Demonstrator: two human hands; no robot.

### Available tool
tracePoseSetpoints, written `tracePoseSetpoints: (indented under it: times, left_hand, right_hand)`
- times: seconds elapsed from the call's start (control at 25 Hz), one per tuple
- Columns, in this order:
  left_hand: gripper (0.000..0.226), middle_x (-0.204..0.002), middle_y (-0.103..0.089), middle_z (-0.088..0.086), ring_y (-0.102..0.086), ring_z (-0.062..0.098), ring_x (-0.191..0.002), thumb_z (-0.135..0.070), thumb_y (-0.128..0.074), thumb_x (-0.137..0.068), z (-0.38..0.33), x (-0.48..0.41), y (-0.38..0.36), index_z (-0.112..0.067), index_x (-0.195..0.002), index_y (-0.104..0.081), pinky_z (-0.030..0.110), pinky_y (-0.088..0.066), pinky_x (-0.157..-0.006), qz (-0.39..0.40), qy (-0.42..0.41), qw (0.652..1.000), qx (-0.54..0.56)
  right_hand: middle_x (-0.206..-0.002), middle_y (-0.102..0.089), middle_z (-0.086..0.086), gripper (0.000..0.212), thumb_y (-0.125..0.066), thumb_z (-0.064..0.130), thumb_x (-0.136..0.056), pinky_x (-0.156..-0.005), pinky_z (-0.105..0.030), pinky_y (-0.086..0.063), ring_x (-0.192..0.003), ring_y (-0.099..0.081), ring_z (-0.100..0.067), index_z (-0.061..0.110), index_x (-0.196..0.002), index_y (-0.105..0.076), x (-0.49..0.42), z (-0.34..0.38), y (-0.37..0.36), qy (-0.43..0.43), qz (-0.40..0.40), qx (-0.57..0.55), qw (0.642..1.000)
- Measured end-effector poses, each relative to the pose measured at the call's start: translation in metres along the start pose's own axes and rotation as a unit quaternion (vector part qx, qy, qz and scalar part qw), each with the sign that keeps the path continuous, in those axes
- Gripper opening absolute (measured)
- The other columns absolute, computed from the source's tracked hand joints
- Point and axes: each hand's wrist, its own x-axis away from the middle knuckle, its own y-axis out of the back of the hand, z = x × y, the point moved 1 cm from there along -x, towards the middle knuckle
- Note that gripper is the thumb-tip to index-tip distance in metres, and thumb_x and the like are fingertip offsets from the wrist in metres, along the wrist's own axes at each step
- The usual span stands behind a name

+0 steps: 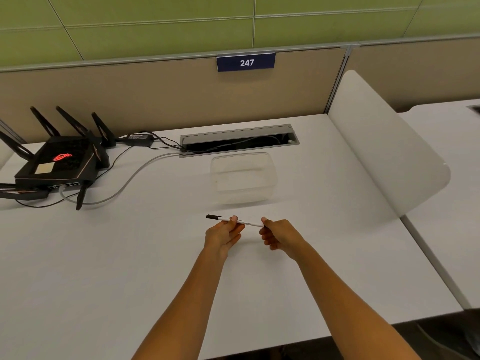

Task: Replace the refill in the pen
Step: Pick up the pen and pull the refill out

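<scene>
The right hand [279,233] is covering the pen's [233,220] 3 o'clock end. Print on its barrel is reading too small. At 9 o'clock the router's [55,163] antennas are running off the frame edge.

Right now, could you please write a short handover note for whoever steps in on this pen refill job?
Left hand: pinching the pen mid-barrel.
Right hand: gripping the pen's right end.
Pen: held level above the table, dark end pointing left, in front of the clear container.
Done: pen picked up; it looks unopened.
Left: open it, swap the refill, close it. No spare refill is visible.
</scene>
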Motion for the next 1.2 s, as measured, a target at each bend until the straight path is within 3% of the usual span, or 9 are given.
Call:
tracePoseSetpoints:
  times: [0.16, 0.32, 0.68, 0.88, 1.2]
  left_hand:
    - [0.026, -0.101, -0.072, 0.015, -0.070, 0.024, -0.095, -0.011, -0.068, -0.087, -0.001, 0.003, -0.002, 0.003, -0.109, -0.066, 0.035, -0.053, -0.085, 0.004, -0.014, 0.999, 0.030]
    - [0.026, -0.099, -0.073, 0.015, -0.072, 0.022, -0.087, -0.012, -0.068, -0.087, -0.003, 0.005, -0.009, 0.004, -0.107, -0.067, 0.031, -0.056, -0.079, -0.035, -0.044, 0.998, 0.036]
    - [0.028, -0.102, -0.072, 0.019, -0.071, 0.025, -0.089, -0.012, -0.069, -0.087, -0.005, 0.010, -0.014, 0.006, -0.107, -0.067, 0.031, -0.055, -0.083, -0.078, -0.044, 0.994, 0.060]
    - [0.024, -0.099, -0.072, 0.016, -0.071, 0.023, -0.089, -0.014, -0.068, -0.088, -0.009, 0.013, -0.018, 0.004, -0.103, -0.068, 0.031, -0.055, -0.085, -0.068, -0.063, 0.995, 0.044]
    - [0.026, -0.098, -0.072, 0.015, -0.070, 0.024, -0.091, -0.013, -0.068, -0.087, -0.015, 0.019, -0.022, 0.004, -0.106, -0.067, 0.033, -0.054, -0.089, -0.067, -0.075, 0.993, 0.055]
  right_hand:
    - [-0.059, -0.052, -0.006, 0.036, -0.052, 0.033, -0.096, -0.048, -0.027, -0.038, -0.050, -0.047, -0.017, 0.007, -0.072, -0.057, 0.002, 0.004, 0.001, -0.020, 0.033, -0.076, 0.996]
    - [-0.062, -0.054, -0.008, 0.033, -0.054, 0.025, -0.096, -0.052, -0.029, -0.039, -0.052, -0.049, -0.018, 0.004, -0.072, -0.060, 0.000, 0.008, 0.000, 0.003, 0.043, -0.116, 0.992]
    - [-0.071, -0.066, -0.006, 0.031, -0.059, 0.028, -0.094, -0.057, -0.024, -0.045, -0.061, -0.054, -0.014, 0.008, -0.076, -0.073, -0.004, 0.008, 0.008, 0.132, 0.037, 0.009, 0.990]
    - [-0.073, -0.068, -0.010, 0.029, -0.063, 0.028, -0.091, -0.058, -0.027, -0.049, -0.062, -0.059, -0.016, 0.004, -0.080, -0.075, -0.006, 0.011, 0.013, 0.108, 0.051, -0.058, 0.991]
    - [-0.078, -0.067, -0.010, 0.021, -0.059, 0.021, -0.094, -0.062, -0.024, -0.056, -0.068, -0.061, -0.017, 0.009, -0.084, -0.073, -0.005, 0.011, 0.008, 0.205, -0.003, -0.020, 0.979]
